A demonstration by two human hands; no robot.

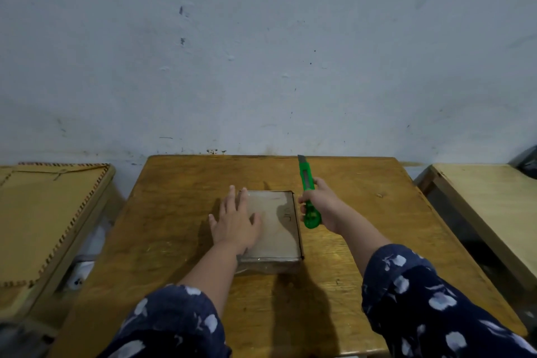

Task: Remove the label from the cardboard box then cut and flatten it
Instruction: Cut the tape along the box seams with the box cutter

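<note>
A flat brown cardboard box (279, 227), covered in shiny tape, lies in the middle of the wooden table (363, 212). My left hand (235, 221) rests flat on the box's left part with fingers spread. My right hand (319, 206) hovers just right of the box and grips a green utility knife (308, 195). The knife points away from me with its short blade extended at the far end. No label can be made out on the box's top.
A second wooden surface with a stitched edge (43, 218) stands to the left, and a pale table (488, 206) to the right. A marked white wall (261, 52) rises right behind the table's far edge.
</note>
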